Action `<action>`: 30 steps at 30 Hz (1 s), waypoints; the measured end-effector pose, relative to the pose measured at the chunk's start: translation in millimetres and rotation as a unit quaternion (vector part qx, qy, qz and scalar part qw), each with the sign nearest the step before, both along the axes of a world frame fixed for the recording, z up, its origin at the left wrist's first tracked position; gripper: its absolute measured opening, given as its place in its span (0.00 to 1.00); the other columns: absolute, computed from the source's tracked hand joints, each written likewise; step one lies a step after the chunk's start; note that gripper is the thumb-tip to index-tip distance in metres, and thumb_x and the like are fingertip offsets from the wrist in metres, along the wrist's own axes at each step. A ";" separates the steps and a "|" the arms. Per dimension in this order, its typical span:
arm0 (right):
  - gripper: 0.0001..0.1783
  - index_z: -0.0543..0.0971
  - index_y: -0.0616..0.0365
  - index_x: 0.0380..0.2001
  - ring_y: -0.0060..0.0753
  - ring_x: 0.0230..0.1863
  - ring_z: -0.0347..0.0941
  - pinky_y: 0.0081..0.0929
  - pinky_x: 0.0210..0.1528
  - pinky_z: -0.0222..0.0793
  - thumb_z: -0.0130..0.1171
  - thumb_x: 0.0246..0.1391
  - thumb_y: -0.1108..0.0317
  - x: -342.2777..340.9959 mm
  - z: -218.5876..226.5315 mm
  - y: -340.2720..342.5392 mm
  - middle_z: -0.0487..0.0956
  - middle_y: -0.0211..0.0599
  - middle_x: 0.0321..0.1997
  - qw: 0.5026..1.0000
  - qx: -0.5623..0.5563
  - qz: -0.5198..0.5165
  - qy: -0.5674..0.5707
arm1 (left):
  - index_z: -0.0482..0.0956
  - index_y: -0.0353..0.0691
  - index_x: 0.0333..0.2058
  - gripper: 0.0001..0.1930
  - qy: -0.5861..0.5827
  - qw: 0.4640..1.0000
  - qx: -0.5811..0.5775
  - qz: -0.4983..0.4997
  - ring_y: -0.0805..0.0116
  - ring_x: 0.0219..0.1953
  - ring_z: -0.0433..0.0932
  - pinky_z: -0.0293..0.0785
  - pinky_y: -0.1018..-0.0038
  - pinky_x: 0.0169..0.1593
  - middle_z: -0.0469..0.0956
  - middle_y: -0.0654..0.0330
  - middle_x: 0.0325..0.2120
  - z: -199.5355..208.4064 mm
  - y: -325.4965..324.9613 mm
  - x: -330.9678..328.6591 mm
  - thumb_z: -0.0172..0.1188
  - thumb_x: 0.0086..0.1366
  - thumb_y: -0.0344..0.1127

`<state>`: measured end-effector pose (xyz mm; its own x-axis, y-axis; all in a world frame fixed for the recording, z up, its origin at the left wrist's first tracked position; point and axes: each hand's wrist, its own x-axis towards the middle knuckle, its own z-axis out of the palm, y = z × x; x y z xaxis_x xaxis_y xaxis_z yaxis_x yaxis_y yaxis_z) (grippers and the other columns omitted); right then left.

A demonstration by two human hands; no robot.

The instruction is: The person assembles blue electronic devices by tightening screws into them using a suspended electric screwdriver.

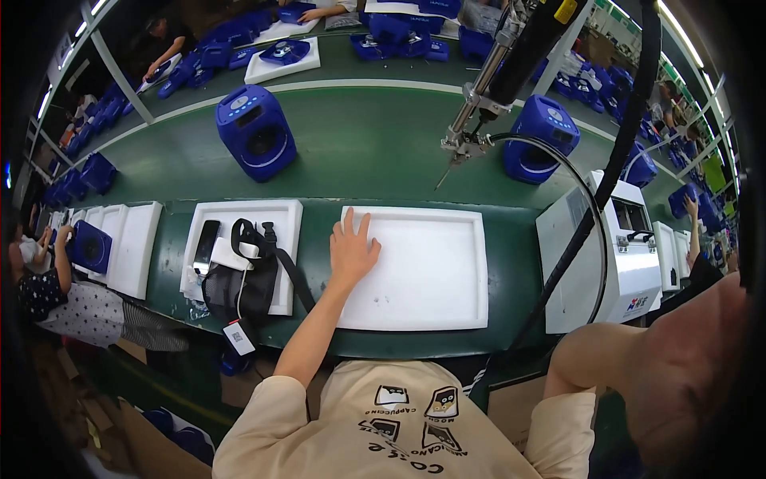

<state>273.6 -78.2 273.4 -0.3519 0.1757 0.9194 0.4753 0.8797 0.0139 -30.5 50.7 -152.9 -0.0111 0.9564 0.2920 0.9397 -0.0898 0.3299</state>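
Observation:
My left hand (353, 249) lies on the upper left part of a white foam tray (431, 275), its fingers spread and nothing held in them. A few small dark marks show on the tray's surface near its lower left. My right arm (606, 359) is bent and raised close to the camera at the right, and the hand at its end is outside the picture. To the left of the tray, another foam tray (289, 231) bears a black strapped bag (239, 291), a phone (207, 243) and a white device (234, 254) with a cable.
A screwdriver on a metal arm (471, 120) hangs above the bench, its hose looping right. Blue box-shaped units (255, 132) (542, 140) stand on the green conveyor (367, 128) beyond. A white machine (586, 255) stands at the right. Other people work at both sides.

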 end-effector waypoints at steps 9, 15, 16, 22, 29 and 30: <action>0.34 0.74 0.69 0.60 0.58 0.57 0.73 0.52 0.67 0.63 0.46 0.66 0.47 12.3 -37.6 14.8 0.78 0.58 0.56 1.000 0.013 -0.017 -0.017 | 0.76 0.43 0.61 0.31 -0.211 0.976 0.024 -0.042 0.34 0.59 0.69 0.69 0.49 0.63 0.63 0.41 0.68 7.4 38.0 -36.2 0.68 0.58 0.40; 0.29 0.71 0.73 0.64 0.39 0.60 0.73 0.36 0.66 0.66 0.61 0.60 0.78 -54.6 -78.6 89.8 0.76 0.51 0.57 0.964 -0.218 -0.060 0.140 | 0.47 0.42 0.73 0.51 -0.611 0.736 0.231 0.180 0.61 0.47 0.74 0.73 0.67 0.54 0.72 0.49 0.51 90.0 132.8 -122.6 0.72 0.58 0.40; 0.30 0.70 0.71 0.66 0.40 0.62 0.73 0.36 0.68 0.65 0.62 0.61 0.78 -59.7 -80.2 101.6 0.76 0.51 0.60 0.954 -0.244 -0.061 0.162 | 0.45 0.43 0.73 0.53 -0.658 0.677 0.234 0.233 0.61 0.47 0.74 0.74 0.66 0.52 0.71 0.50 0.51 94.7 149.0 -158.2 0.72 0.57 0.41; 0.37 0.61 0.71 0.71 0.39 0.66 0.70 0.37 0.72 0.63 0.65 0.64 0.70 -69.9 -88.8 164.8 0.72 0.52 0.65 0.958 -0.114 -0.089 0.246 | 0.26 0.65 0.74 0.68 -0.834 0.438 0.162 0.294 0.36 0.55 0.74 0.74 0.43 0.57 0.54 0.46 0.69 147.2 207.4 -203.6 0.77 0.51 0.50; 0.16 0.75 0.60 0.51 0.10 0.32 0.67 0.14 0.32 0.64 0.58 0.71 0.59 -91.8 -61.0 198.4 0.77 0.23 0.36 0.898 -0.253 0.067 0.354 | 0.33 0.62 0.75 0.67 -0.821 0.421 0.201 0.330 0.36 0.62 0.68 0.76 0.34 0.56 0.52 0.50 0.71 157.1 234.1 -185.9 0.79 0.48 0.43; 0.14 0.76 0.58 0.47 0.10 0.29 0.67 0.16 0.30 0.64 0.59 0.70 0.58 -92.2 -59.1 203.8 0.77 0.21 0.33 0.898 -0.247 0.050 0.361 | 0.34 0.61 0.75 0.66 -0.812 0.427 0.206 0.340 0.36 0.62 0.69 0.78 0.35 0.55 0.52 0.49 0.70 156.3 229.8 -189.6 0.78 0.49 0.42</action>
<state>181.5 125.5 214.3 0.2674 0.6259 0.7327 0.1216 0.7324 -0.6700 -220.1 280.5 3.4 -0.7532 0.4416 -0.4876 -0.6440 -0.3439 0.6834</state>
